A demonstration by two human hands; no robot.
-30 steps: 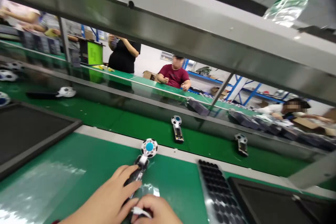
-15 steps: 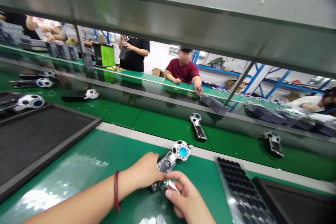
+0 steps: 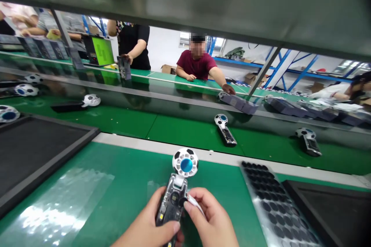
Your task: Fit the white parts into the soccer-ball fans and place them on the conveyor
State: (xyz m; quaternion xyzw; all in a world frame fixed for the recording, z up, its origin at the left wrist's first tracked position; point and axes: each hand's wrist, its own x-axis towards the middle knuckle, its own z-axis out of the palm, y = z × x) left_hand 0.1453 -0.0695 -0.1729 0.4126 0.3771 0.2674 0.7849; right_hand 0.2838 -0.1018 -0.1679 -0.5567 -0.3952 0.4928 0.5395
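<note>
Fan [image 3: 176,197] now raised upright, football-patterned head

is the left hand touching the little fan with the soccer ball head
Touching. The head view shows the left hand wrapped around the clear handle of the fan, thumb pressed across its lower end.

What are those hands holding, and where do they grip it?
The left hand grips a small football-headed fan by its clear handle; the right hand pinches a small white piece against that handle.
</note>
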